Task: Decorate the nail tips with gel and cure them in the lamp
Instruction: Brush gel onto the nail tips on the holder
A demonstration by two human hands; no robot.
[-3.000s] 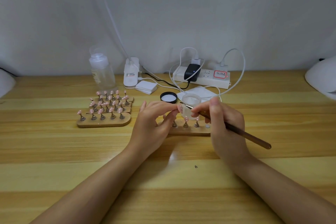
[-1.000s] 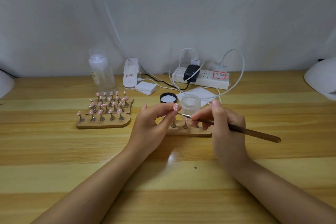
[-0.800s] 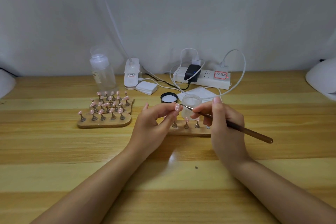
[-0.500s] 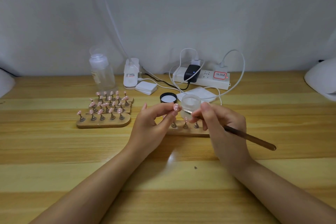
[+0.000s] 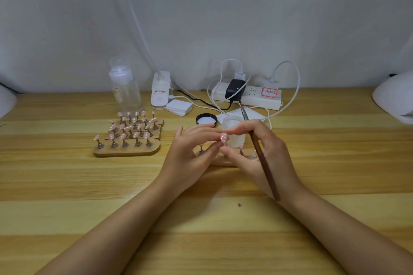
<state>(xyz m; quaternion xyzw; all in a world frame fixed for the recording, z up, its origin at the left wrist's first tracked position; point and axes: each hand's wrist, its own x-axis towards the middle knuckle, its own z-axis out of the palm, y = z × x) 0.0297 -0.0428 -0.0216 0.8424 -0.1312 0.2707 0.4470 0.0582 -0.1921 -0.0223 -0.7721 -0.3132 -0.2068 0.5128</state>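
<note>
The wooden surface (image 5: 67,181) fills the lower frame, with a white lamp (image 5: 395,100) at the right edge, well apart from the work. Left of centre, wooden stands (image 5: 127,150) carry many upright pink nail tips. At centre, the left hand (image 5: 192,154) pinches one dotted nail tip (image 5: 224,138) between fingertips, just before the open gel jar (image 5: 233,126). The right hand (image 5: 263,152) is curled around a brush (image 5: 260,154), its bristle end raised above the jar, and its forefinger reaches to the tip. Likely risks: that finger smearing uncured dots, the handle or wrist knocking the jar, or the small tip slipping from the pinch.
</note>
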